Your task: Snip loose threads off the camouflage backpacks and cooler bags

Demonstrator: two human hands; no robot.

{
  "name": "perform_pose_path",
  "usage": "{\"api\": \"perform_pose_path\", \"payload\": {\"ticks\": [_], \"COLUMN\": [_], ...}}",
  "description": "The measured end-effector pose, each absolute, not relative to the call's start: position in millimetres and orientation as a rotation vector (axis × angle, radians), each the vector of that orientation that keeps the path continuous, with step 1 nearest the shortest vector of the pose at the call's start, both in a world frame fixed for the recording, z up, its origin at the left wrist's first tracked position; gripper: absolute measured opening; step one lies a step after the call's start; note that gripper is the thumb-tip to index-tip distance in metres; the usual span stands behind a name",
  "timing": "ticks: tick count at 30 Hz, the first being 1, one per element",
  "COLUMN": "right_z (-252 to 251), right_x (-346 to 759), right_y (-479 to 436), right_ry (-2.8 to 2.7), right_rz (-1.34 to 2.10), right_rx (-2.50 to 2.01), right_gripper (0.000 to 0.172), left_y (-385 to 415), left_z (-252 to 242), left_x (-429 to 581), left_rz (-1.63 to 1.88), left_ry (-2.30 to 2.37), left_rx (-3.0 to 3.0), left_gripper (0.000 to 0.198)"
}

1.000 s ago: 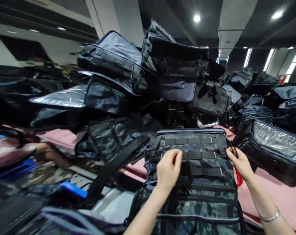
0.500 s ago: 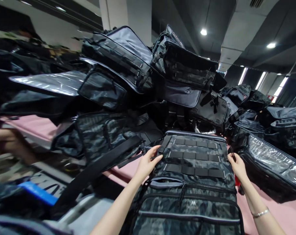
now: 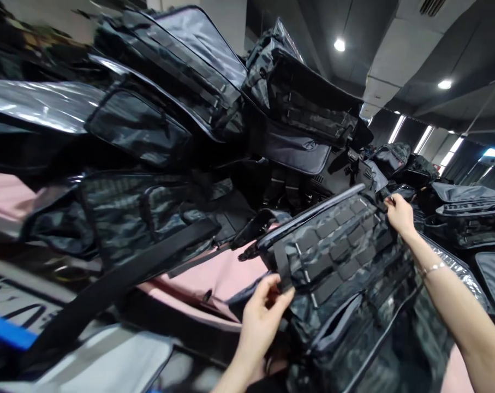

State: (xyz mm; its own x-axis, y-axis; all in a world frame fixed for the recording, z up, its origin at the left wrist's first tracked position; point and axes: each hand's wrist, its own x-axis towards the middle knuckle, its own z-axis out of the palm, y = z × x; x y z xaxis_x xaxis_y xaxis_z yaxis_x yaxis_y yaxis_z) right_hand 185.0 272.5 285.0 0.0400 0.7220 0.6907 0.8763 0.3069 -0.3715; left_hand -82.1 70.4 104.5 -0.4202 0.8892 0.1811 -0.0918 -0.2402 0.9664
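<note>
Along the near left side of the camouflage backpack, the left hand pinches its edge between thumb and fingertips. The backpack lies tilted between the two hands, rows of webbing facing up and a pocket opening gaping on its near side. Left of the backpack, a broad black strap runs slantwise, with pink material between the two. At the backpack's far right corner, the right hand, a silvery bracelet on its wrist, is clenched on the edge; something dark at its fingertips is too small to identify. Beyond the backpack to the left sits another camouflage bag; behind that, dark bags are heaped. Farthest beyond the backpack, ceiling lights shine.
</note>
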Motion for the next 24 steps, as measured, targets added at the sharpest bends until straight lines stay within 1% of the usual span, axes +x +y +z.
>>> {"api": "perform_pose_path", "payload": {"ticks": [3, 5, 7, 8, 10, 12, 15, 20, 24], "right_z": [301.2, 289.1, 262.3, 246.0, 213.0, 184.2, 154.5, 135.8, 132.8], "right_x": [162.8, 142.7, 120.9, 110.8, 94.4, 84.7, 79.5, 84.8, 93.3], "right_y": [271.6, 255.1, 221.7, 199.7, 151.6, 109.6, 76.5, 75.5, 72.3], "right_ry": [-1.749, -1.783, -1.873, -1.939, -2.134, -2.338, -2.445, -2.469, -2.533], "right_rz": [-0.273, -0.237, -0.122, -0.049, 0.179, 0.444, 0.623, 0.609, 0.591], "right_rx": [-1.442, -1.346, -1.194, -1.153, -1.097, -1.018, -0.893, -0.764, -0.735], "right_gripper": [0.011, 0.014, 0.017, 0.021, 0.026, 0.021, 0.015, 0.020, 0.023], "left_y": [36.0, 20.1, 12.0, 10.1, 8.2, 5.8, -1.2, -12.9, -11.0], "left_z": [100.2, 91.5, 79.9, 74.3, 66.2, 63.7, 66.0, 67.6, 67.2], "left_x": [-45.3, -34.4, -36.0, -40.3, -52.2, -63.5, -73.0, -80.1, -82.8], "left_rz": [1.626, 1.576, 1.579, 1.593, 1.593, 1.543, 1.468, 1.441, 1.399], "left_ry": [1.237, 1.245, 1.302, 1.330, 1.346, 1.321, 1.295, 1.224, 1.296], "left_rx": [0.968, 0.897, 0.766, 0.687, 0.587, 0.619, 0.718, 0.754, 0.789], "left_gripper": [0.028, 0.029, 0.031, 0.034, 0.038, 0.037, 0.031, 0.029, 0.041]}}
